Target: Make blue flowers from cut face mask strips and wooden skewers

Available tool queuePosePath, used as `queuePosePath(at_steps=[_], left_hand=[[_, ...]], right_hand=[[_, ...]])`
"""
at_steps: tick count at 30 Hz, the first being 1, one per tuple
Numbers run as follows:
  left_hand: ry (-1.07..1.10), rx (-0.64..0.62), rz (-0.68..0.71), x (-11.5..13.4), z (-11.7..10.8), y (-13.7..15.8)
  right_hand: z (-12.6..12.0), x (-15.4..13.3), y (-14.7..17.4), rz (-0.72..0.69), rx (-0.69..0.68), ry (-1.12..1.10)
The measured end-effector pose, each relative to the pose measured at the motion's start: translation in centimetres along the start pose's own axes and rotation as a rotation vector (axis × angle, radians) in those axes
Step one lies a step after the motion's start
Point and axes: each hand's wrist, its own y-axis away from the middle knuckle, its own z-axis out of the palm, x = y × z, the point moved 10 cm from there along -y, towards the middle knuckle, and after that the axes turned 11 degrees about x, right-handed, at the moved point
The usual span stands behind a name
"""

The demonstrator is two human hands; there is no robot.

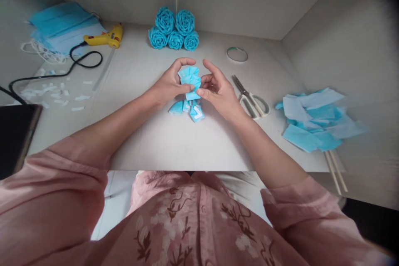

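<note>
My left hand (174, 81) pinches a crinkled light-blue piece of mask fabric (189, 75) between thumb and fingers. From the other side my right hand (217, 90) touches the lower edge of the same piece with its thumb, its index finger raised and apart; whether it grips the fabric is hard to see. Just below, on the table, lie a few small blue fabric pieces (177, 107), one with a white strip (197, 112) on it. Scissors with white handles (253, 102) rest beside my right wrist, blades pointing away from me.
Blue fabric roses (175, 40) are stacked at the back. At left are blue masks (62, 18), a yellow glue gun (104, 39) with a black cord, and white scraps (57, 95). A tape ring (237, 55), blue fabric strips (311, 120) and wooden sticks (336, 172) lie at right.
</note>
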Motion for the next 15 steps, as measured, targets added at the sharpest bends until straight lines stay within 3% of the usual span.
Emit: queuePosePath(at_steps=[5, 10, 15], left_hand=[[0.057, 0.002, 0.073, -0.7, -0.4, -0.7], [0.034, 0.021, 0.097, -0.5, -0.9, -0.8], [-0.016, 0.043, 0.138, 0.2, -1.3, -0.8]], right_hand=[[-0.1, -0.8, -0.1, -0.032, 0.013, -0.116], [-1.3, -0.4, -0.1, 0.036, 0.102, -0.106], [-1.1, 0.2, 0.0, 0.082, 0.053, -0.099]])
